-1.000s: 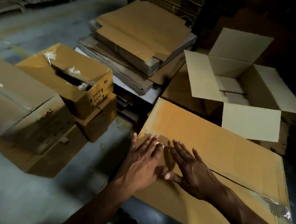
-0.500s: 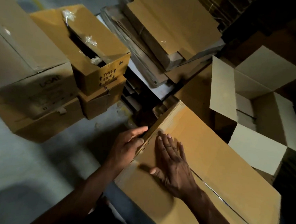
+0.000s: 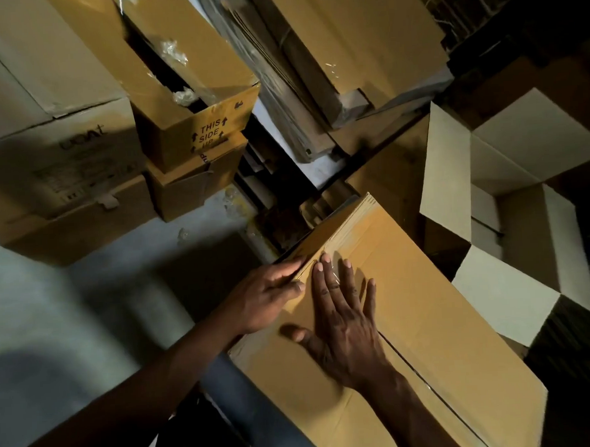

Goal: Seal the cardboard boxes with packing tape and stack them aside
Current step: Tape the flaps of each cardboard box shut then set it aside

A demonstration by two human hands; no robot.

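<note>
A large closed cardboard box (image 3: pixel 438 318) lies in front of me, a strip of clear tape running along its centre seam. My right hand (image 3: pixel 343 326) lies flat on the box top, fingers spread and straight, fingertips near the left end of the seam. My left hand (image 3: pixel 266 296) presses with straight fingers against the box's left end, over the top edge where the tape folds down. No tape roll is in view.
An open empty box (image 3: pixel 512 218) stands to the right, flaps up. At left are stacked boxes, one marked "THIS SIDE UP" (image 3: pixel 193 126), beside a large pale carton (image 3: pixel 46 133). Flattened cardboard (image 3: pixel 346 49) is piled behind. Grey floor (image 3: pixel 70 337) lies at lower left.
My left hand slid off the box top onto its left end. My right hand moved forward along the seam toward that end. The view tilted down and closer.
</note>
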